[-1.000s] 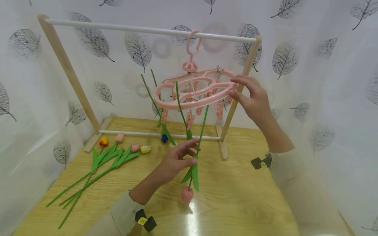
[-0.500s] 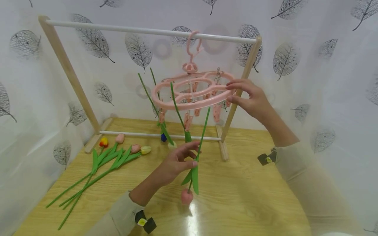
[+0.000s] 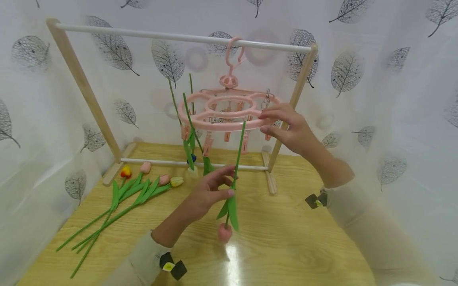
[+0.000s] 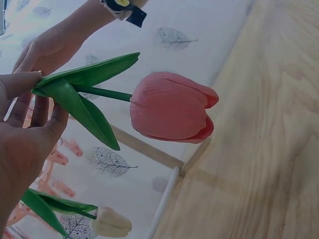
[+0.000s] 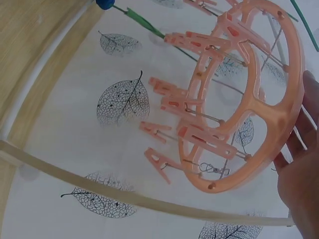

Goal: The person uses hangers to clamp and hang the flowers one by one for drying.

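Observation:
My left hand (image 3: 202,198) pinches the green stem of a pink artificial tulip (image 3: 224,233), which hangs head down with its stem end just in front of the hanger's rim. In the left wrist view the tulip's bloom (image 4: 169,107) and leaves fill the middle. My right hand (image 3: 291,129) grips the right side of a pink clip hanger (image 3: 222,126), fingers above the rim and thumb below. Several clothespins (image 5: 209,142) dangle from it. Upside-down tulips hang on its left side: one white (image 3: 192,171), one blue (image 3: 192,158), and one whose bloom is hidden behind my left hand.
The hanger hooks over the white top bar (image 3: 143,35) of a wooden-legged rack (image 3: 82,87). Several loose tulips (image 3: 132,194) lie at the left on the wooden table (image 3: 286,222). A leaf-printed curtain (image 3: 379,99) stands behind.
The hanger has turned, so its clips and hung tulips have shifted left. My right hand has moved left and slightly down with the rim. The held tulip has moved slightly left.

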Demonstrator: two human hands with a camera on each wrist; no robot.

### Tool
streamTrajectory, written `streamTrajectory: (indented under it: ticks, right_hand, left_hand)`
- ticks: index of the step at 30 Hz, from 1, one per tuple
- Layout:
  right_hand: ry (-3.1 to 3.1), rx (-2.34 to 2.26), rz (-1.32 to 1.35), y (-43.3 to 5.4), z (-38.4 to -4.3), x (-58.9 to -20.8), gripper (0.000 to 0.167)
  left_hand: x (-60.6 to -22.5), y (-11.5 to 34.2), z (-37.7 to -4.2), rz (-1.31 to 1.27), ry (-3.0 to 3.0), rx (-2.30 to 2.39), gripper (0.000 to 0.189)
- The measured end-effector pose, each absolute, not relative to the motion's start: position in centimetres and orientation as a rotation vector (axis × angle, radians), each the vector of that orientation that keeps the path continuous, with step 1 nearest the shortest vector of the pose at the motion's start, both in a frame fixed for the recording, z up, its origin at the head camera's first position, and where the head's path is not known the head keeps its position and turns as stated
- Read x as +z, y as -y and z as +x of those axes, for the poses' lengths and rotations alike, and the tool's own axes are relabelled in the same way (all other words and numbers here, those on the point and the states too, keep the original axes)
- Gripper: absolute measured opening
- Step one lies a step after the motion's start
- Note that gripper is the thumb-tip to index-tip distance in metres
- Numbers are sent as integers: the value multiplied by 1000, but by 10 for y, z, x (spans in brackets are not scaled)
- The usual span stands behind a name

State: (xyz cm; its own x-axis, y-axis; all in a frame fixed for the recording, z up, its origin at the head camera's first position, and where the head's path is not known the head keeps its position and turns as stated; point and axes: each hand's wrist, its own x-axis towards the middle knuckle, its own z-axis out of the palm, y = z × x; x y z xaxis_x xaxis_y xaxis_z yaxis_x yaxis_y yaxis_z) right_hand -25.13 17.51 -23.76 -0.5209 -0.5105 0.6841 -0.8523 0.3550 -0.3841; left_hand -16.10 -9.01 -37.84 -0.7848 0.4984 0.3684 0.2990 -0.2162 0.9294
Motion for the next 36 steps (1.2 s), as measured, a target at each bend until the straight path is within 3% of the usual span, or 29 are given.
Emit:
streamTrajectory:
  ticks: [8,22,36]
  right_hand:
    - [2029,994,1296,-148,-243,-238,37]
    - [2031,826,1284,-106,-221,-231,29]
    - [1991,732,1271,-99,-216,-228,27]
  left_hand:
    - [-369,102,-165,990,-1833,2250,59]
    - [-358,118,-168,985,-1804,2379,61]
    - [-354,122,-166,940,-1822,2413,62]
